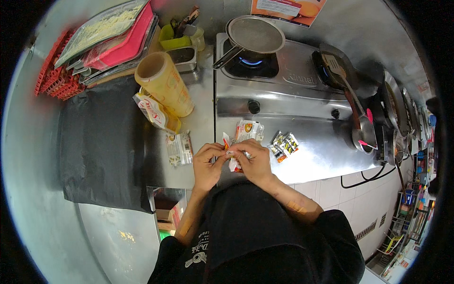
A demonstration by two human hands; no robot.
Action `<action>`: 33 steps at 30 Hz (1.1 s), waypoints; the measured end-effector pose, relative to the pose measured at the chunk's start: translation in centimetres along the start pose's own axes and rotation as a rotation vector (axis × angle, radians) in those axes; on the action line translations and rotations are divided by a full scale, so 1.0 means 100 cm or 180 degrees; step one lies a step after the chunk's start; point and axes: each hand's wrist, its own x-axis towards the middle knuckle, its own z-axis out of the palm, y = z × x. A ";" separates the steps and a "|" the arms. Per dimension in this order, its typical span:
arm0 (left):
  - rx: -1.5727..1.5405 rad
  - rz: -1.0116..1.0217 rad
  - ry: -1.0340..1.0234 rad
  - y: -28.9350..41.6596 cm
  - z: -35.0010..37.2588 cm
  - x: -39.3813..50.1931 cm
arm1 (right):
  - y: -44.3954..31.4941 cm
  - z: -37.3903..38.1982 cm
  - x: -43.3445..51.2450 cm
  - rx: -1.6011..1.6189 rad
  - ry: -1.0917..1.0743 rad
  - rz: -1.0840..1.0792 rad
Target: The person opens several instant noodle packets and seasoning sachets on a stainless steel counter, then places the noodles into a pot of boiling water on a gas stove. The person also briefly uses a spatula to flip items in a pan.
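My left hand (208, 164) and my right hand (253, 161) meet at the fingertips over the steel counter, pinching a small piece of white and red packet (227, 140) between them. Part of that packet is hidden by the fingers. Just beyond the right hand lies a printed instant-noodle packet (250, 130). A similar packet (180, 148) lies left of the left hand. To the right of the hands, several small foil seasoning sachets (284, 145) lie in a loose pile.
A strainer (256, 34) sits above a lit burner (250, 62) of the gas stove. A spatula (335, 65) rests across a pan on the right burner. Left stand a large roll of cling film (165, 83) and a yellow packet (156, 112). Trays (117, 49) are stacked at upper left.
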 end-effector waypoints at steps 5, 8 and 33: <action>0.1100 0.0754 -0.0244 0.014 -0.007 0.003 | 0.001 -0.018 0.002 -0.0231 -0.0560 -0.0461; 0.1166 0.0828 -0.0219 0.020 -0.013 -0.004 | 0.005 -0.027 -0.005 -0.0354 -0.0691 -0.0796; -0.0986 -0.0009 -0.0252 -0.001 -0.022 -0.020 | -0.036 -0.061 0.024 -0.0015 -0.1543 -0.0263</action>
